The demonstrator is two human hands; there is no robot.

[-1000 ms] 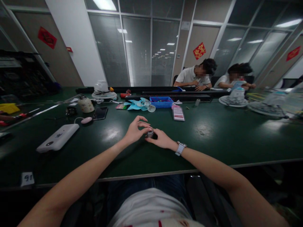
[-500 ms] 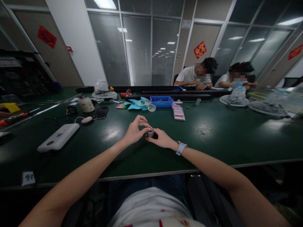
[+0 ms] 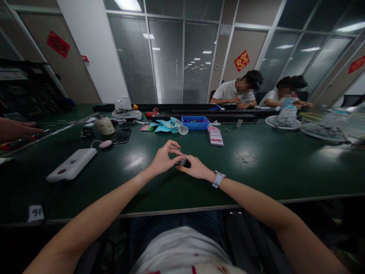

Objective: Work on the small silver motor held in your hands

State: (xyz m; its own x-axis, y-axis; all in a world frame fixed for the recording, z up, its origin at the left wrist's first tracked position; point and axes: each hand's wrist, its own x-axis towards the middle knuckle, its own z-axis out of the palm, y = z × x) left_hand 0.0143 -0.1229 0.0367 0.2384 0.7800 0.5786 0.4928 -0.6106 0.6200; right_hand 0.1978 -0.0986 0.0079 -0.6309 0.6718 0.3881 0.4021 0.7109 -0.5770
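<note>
My right hand is curled round a small grey metal cylinder, which stands upright at the table's middle, in front of me. Thumb and fingers grip its sides, hiding part of it. My left hand comes in from the left, thumb and forefinger pinched together over the cylinder's top, its other fingers bent and raised. What lies between those left fingertips is too small to make out. Both wrists are close above the green tabletop.
Beyond my hands lie a light-blue fan blade, a blue tray and a pink-and-white packet. To the left are a white power bank, a phone and a patterned bottle. Two people sit across the table.
My left thumb has shifted slightly over the cylinder's top. Another person's hand has come in at the left edge, where a yellow object was visible before.
</note>
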